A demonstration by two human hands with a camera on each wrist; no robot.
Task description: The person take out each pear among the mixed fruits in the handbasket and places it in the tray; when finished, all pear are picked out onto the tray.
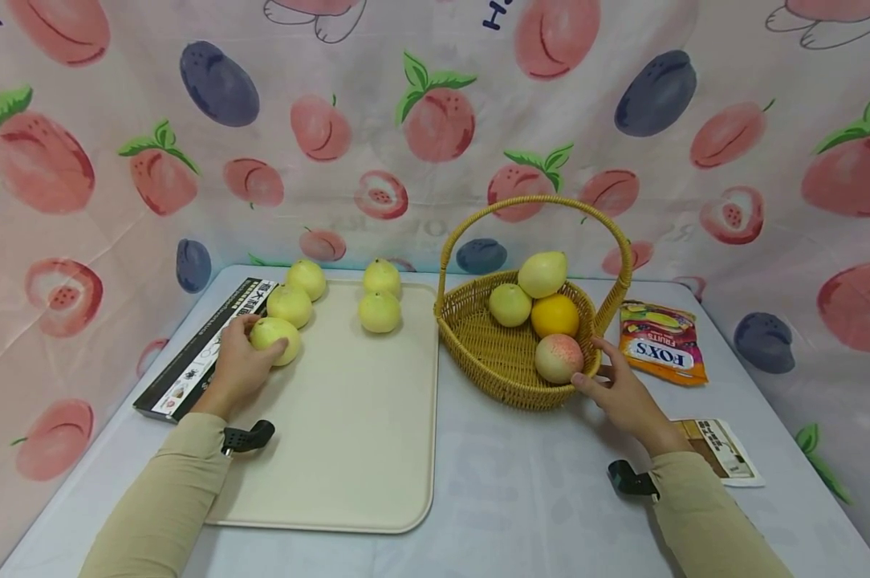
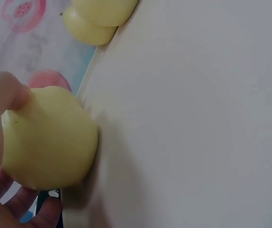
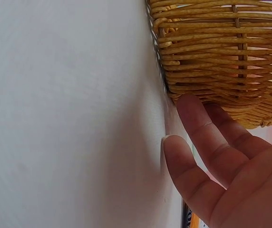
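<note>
My left hand [image 1: 243, 361] grips a yellow-green pear [image 1: 278, 340] at the left edge of a beige tray [image 1: 348, 449]; in the left wrist view, thumb and fingers curl round the pear [image 2: 53, 142]. Two more pears [image 1: 289, 306] lie just behind it, and another pair of pears [image 1: 380, 311] sits farther right on the tray. My right hand [image 1: 626, 399] touches the right front side of a wicker basket [image 1: 493, 365]. Its relaxed fingers [image 3: 207, 133] lie against the lower weave. Inside the basket are two yellow-green fruits [image 1: 542, 274], an orange [image 1: 554, 316] and a peach [image 1: 559, 358].
A flat black-and-white box [image 1: 204, 353] lies along the tray's left side. To the right of the basket are a Fox's sweets packet [image 1: 662, 341] and a brown-and-white packet [image 1: 720, 451]. The basket's tall handle [image 1: 536, 201] arches up before a fruit-print cloth.
</note>
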